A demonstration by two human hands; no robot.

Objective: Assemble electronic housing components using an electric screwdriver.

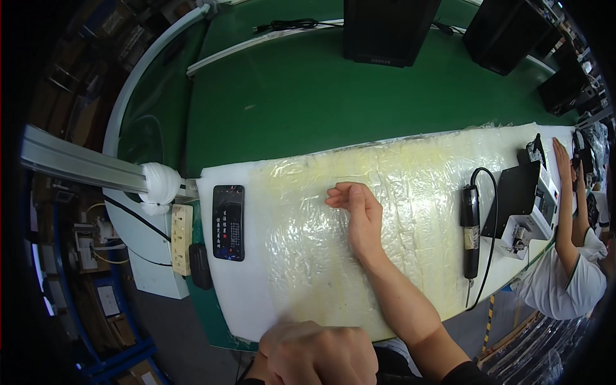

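Note:
My right hand [359,215] hovers over or rests on the padded work surface [308,256], which has a clear plastic wrap over white and yellowish foam. Its fingers are loosely bent toward the left, with nothing visible in them. Close to the camera at the lower edge, my left hand [324,353] is curled into a fist, knuckles up; whatever may be inside is hidden. A dark smartphone [229,222] with a lit screen lies on the pad's left part. To the right of my right hand lies a black electric screwdriver [471,231] with a cable.
A black-and-white boxy device [523,205] stands right of the screwdriver. Beyond it, a person in a white shirt [561,282] reaches onto the table. Black monitors [388,32] stand on the green tabletop [289,96]. A power strip [182,240] and metal post [83,159] flank the left edge.

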